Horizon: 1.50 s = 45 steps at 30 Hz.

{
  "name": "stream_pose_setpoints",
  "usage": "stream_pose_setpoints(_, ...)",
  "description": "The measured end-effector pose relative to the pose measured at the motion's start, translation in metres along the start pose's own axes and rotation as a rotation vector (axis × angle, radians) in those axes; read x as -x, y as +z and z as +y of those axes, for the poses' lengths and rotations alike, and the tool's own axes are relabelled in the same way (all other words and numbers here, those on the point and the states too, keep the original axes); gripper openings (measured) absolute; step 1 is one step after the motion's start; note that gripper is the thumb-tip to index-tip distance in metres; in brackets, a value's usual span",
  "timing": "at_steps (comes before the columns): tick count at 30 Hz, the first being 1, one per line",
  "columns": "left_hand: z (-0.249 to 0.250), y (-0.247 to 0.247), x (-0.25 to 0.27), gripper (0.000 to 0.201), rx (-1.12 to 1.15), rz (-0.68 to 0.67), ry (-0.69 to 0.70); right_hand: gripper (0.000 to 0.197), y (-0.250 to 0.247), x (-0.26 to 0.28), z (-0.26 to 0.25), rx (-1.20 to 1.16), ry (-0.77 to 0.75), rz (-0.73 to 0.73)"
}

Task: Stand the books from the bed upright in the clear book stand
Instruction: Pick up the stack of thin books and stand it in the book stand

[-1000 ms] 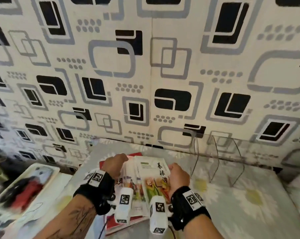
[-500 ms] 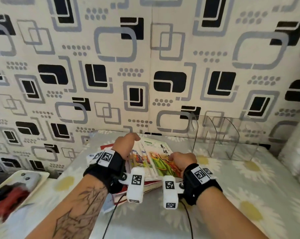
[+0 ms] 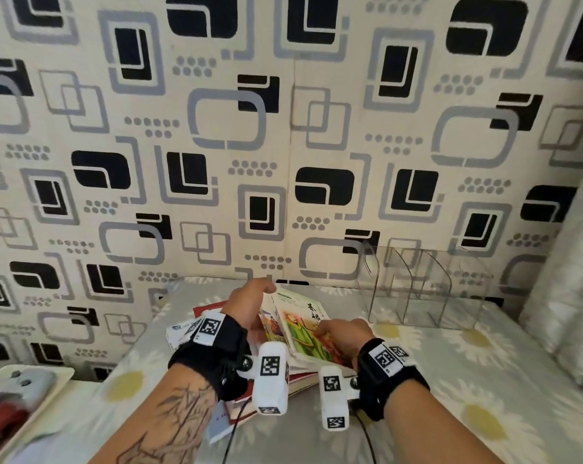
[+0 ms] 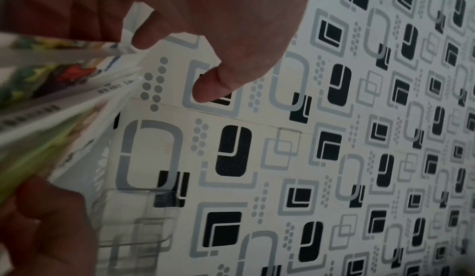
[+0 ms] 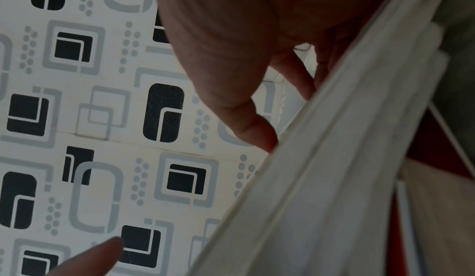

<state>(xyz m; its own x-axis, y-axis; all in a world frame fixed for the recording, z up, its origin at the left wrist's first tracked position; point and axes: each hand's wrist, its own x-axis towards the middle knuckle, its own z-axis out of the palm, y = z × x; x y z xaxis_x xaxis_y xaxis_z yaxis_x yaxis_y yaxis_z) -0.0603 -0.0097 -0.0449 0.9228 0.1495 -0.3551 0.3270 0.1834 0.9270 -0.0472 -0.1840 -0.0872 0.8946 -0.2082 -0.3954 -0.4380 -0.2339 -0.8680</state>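
Observation:
A loose pile of books (image 3: 298,333) lies on the daisy-print bed (image 3: 450,380), with a red book (image 3: 207,309) at the bottom. My left hand (image 3: 250,304) curls over the far left edge of a few thin picture books on top. My right hand (image 3: 342,333) grips their near right edge, on the green cover. The bundle is tilted up from the pile. The left wrist view shows the book tops (image 4: 51,89) and my thumb (image 4: 213,85) free. White page edges (image 5: 334,158) fill the right wrist view. The clear book stand (image 3: 417,289) sits empty to the right, against the wall.
The patterned wall (image 3: 283,145) rises right behind the bed. A white tray (image 3: 19,393) with red and grey items sits at the lower left. A pale cushion (image 3: 564,296) borders the bed on the right.
Both hands have moved away from me toward the wall with the thin books. The bundle now tilts up off the pile. The camera has lifted a little.

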Motion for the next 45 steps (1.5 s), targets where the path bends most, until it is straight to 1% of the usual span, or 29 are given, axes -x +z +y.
stream_pose_setpoints(2,-0.006,0.001,-0.007,0.047,-0.051,0.002,0.017,0.033,0.002,-0.003,0.001,-0.002,-0.007,-0.018)
stream_pose_setpoints(3,-0.008,0.003,-0.011,0.056,-0.075,0.008,0.020,0.036,0.003,-0.005,0.002,-0.002,-0.013,-0.024)
stream_pose_setpoints(4,-0.007,0.005,-0.009,0.054,-0.114,0.014,0.028,0.039,0.005,-0.007,0.003,-0.003,-0.020,-0.028)
stream_pose_setpoints(6,-0.007,0.007,-0.005,0.024,-0.242,0.029,0.061,0.047,0.008,-0.009,0.005,-0.013,-0.032,-0.037)
stream_pose_setpoints(7,-0.008,0.008,-0.004,0.017,-0.303,0.036,0.078,0.051,0.009,-0.010,0.006,-0.015,-0.035,-0.042)
stream_pose_setpoints(8,-0.011,0.009,-0.005,0.017,-0.339,0.034,0.099,0.053,0.010,-0.011,0.007,-0.024,-0.033,-0.047)
stream_pose_setpoints(9,-0.013,0.010,-0.007,0.020,-0.366,0.031,0.112,0.053,0.010,-0.011,0.007,-0.034,-0.035,-0.057)
stream_pose_setpoints(10,-0.016,0.010,-0.011,0.030,-0.375,0.031,0.139,0.052,0.009,-0.011,0.007,-0.045,-0.034,-0.073)
stream_pose_setpoints(11,-0.019,0.010,-0.016,0.036,-0.378,0.021,0.166,0.054,0.009,-0.013,0.007,-0.063,-0.033,-0.092)
stream_pose_setpoints(14,-0.024,0.014,-0.013,0.022,-0.355,-0.028,0.250,0.066,0.007,-0.021,0.009,-0.145,-0.005,-0.143)
stream_pose_setpoints(17,-0.026,0.018,-0.003,0.029,-0.345,-0.049,0.332,0.060,0.004,-0.026,0.010,-0.213,-0.003,-0.180)
stream_pose_setpoints(19,-0.029,0.017,-0.006,0.029,-0.326,-0.048,0.363,0.057,0.003,-0.025,0.009,-0.224,-0.011,-0.197)
stream_pose_setpoints(20,-0.031,0.017,-0.007,0.029,-0.317,-0.045,0.370,0.052,0.002,-0.024,0.009,-0.238,-0.013,-0.200)
stream_pose_setpoints(22,-0.033,0.016,-0.006,0.035,-0.287,-0.056,0.388,0.042,0.000,-0.020,0.009,-0.286,-0.013,-0.216)
stream_pose_setpoints(24,-0.034,0.016,-0.003,0.040,-0.294,-0.058,0.413,0.039,-0.003,-0.016,0.008,-0.329,-0.027,-0.221)
stream_pose_setpoints(26,-0.036,0.015,-0.005,0.043,-0.288,-0.029,0.429,0.041,-0.006,-0.015,0.008,-0.388,-0.084,-0.212)
stream_pose_setpoints(29,-0.036,0.015,-0.008,0.048,-0.284,0.010,0.397,0.040,-0.011,-0.012,0.007,-0.403,-0.167,-0.139)
stream_pose_setpoints(33,-0.037,0.021,-0.001,0.053,-0.095,-0.028,0.347,0.054,-0.013,-0.012,0.006,-0.372,-0.260,-0.051)
stream_pose_setpoints(35,-0.037,0.027,-0.003,0.063,-0.054,-0.028,0.348,0.056,-0.017,-0.011,0.005,-0.372,-0.283,-0.029)
stream_pose_setpoints(37,-0.033,0.034,-0.007,0.077,-0.029,-0.014,0.328,0.052,-0.022,-0.007,0.003,-0.384,-0.295,-0.014)
stream_pose_setpoints(38,-0.031,0.039,-0.010,0.079,-0.015,-0.004,0.306,0.050,-0.025,-0.005,0.003,-0.401,-0.304,-0.008)
stream_pose_setpoints(39,-0.027,0.044,-0.010,0.075,-0.003,0.002,0.290,0.047,-0.028,-0.003,0.002,-0.423,-0.313,-0.002)
stream_pose_setpoints(40,-0.024,0.050,-0.011,0.063,0.007,0.001,0.279,0.044,-0.032,-0.002,0.002,-0.446,-0.323,0.006)
stream_pose_setpoints(42,-0.018,0.060,-0.008,0.022,-0.007,-0.014,0.280,0.043,-0.040,-0.001,0.002,-0.477,-0.348,0.040)
stream_pose_setpoints(43,-0.016,0.066,-0.004,0.009,-0.023,-0.012,0.290,0.044,-0.043,-0.002,0.003,-0.477,-0.364,0.058)
stream_pose_setpoints(45,-0.015,0.074,-0.002,0.021,-0.053,-0.026,0.305,0.047,-0.051,-0.004,0.005,-0.468,-0.383,0.082)
